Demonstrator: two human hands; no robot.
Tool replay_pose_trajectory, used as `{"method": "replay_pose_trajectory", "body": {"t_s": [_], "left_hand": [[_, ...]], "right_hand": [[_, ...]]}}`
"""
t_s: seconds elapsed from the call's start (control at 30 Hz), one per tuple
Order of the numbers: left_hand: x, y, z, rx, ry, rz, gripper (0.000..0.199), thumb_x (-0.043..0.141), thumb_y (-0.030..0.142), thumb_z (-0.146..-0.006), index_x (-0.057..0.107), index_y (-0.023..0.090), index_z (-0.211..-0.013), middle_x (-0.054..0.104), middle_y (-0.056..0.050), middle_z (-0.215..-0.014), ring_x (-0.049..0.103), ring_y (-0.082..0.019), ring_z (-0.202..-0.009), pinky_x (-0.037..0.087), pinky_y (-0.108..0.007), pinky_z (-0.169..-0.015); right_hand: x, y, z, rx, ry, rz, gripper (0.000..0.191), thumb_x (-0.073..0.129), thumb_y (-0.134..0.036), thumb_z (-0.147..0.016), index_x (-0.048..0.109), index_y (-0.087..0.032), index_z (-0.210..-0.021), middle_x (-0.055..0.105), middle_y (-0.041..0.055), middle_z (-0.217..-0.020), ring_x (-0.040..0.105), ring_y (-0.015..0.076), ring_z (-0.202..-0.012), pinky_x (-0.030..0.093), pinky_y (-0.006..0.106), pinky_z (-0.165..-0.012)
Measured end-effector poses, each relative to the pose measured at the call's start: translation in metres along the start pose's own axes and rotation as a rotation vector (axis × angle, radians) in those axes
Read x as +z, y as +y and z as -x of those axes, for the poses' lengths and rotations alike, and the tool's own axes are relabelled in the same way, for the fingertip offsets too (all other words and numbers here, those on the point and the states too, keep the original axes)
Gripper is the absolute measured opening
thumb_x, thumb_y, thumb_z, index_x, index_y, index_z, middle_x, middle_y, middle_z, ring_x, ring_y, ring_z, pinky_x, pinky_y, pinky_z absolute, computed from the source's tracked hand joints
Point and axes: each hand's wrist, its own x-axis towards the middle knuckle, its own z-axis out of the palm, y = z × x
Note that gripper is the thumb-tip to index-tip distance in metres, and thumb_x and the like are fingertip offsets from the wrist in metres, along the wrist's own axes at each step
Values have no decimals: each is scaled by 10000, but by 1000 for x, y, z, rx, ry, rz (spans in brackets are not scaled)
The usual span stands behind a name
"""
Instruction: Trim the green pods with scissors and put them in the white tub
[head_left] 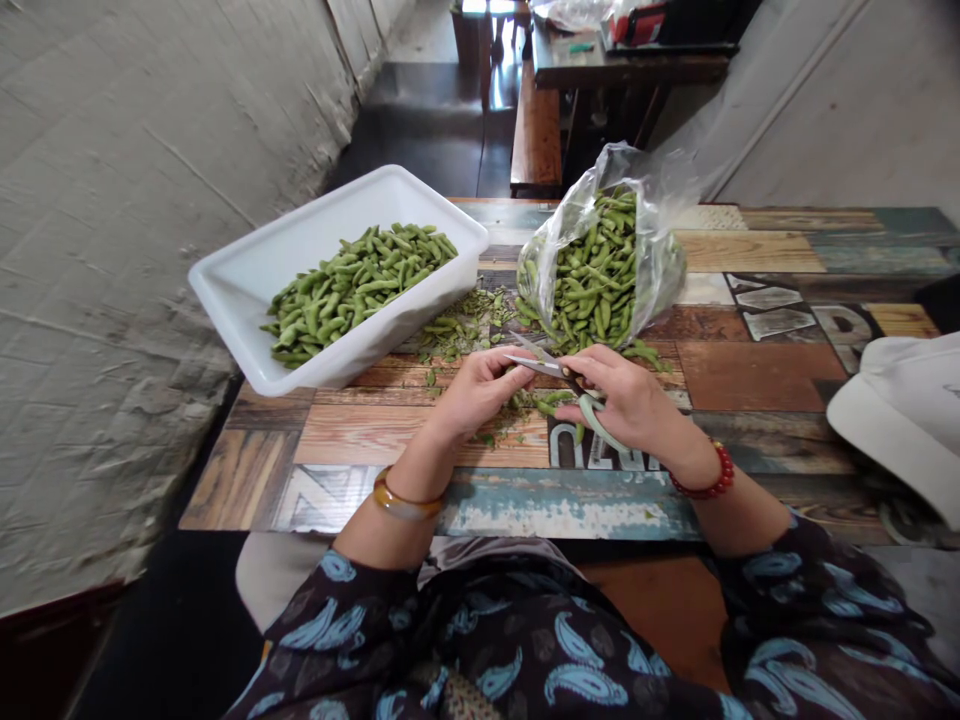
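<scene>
My right hand [626, 400] is closed around the handles of a pair of scissors [600, 425], whose blades point left and stand apart. Close to the blades, my left hand [484, 395] is pinched, thumb against fingers. A bit of green shows at its fingertips, apparently an edamame pod mostly hidden by the fingers and blades. Just beyond my hands, a clear plastic bag [660, 265] lies open, full of edamame pods [596, 275]. A white plastic tub [240, 285] to the left holds a heap of pods [360, 290]. Loose pods [555, 402] lie under my hands.
Small green trimmings [469, 325] are scattered on the patchwork wood-patterned table [360, 435] between tub and bag. A white cap [911, 410] lies at the right. A rough white wall [150, 200] runs along the left. Farther back are a wooden bench [536, 130] and another table [630, 68].
</scene>
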Motion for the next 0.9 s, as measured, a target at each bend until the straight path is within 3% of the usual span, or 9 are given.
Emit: {"method": "replay_pose_trajectory", "body": {"t_s": [0.47,0.63,0.77,0.9], "left_hand": [[0,4,0,-2,-35,-62,244,688,380,-833,738,146,-790,594,-11,-670,472,-119,-641,369,-237,-619],[-1,0,-1,30,-54,-24,251,685,391,-850,751,150,-826,629,-26,-728,523,-134,-709,408,-250,-695],[-4,-6,-3,96,46,-26,207,724,367,-826,755,162,-836,664,-43,-846,558,-155,-822,423,-262,-776],[-5,-8,-4,62,144,55,228,788,364,-763,730,159,-843,548,9,-702,472,-110,-681,384,-230,-657]], "right_hand": [[2,-1,-1,-45,5,-42,411,708,-369,-884,587,-220,-1248,645,98,-1030,633,253,-913,555,390,-796],[1,-1,-1,-34,-5,-24,385,675,-363,-908,590,-223,-1257,647,92,-1027,636,246,-900,549,368,-782],[2,4,0,4,39,-4,401,690,-423,-893,608,-208,-1222,652,90,-1000,637,238,-863,545,358,-758],[4,11,1,42,106,13,433,714,-468,-866,628,-193,-1189,659,95,-976,630,235,-823,540,358,-730]]}}
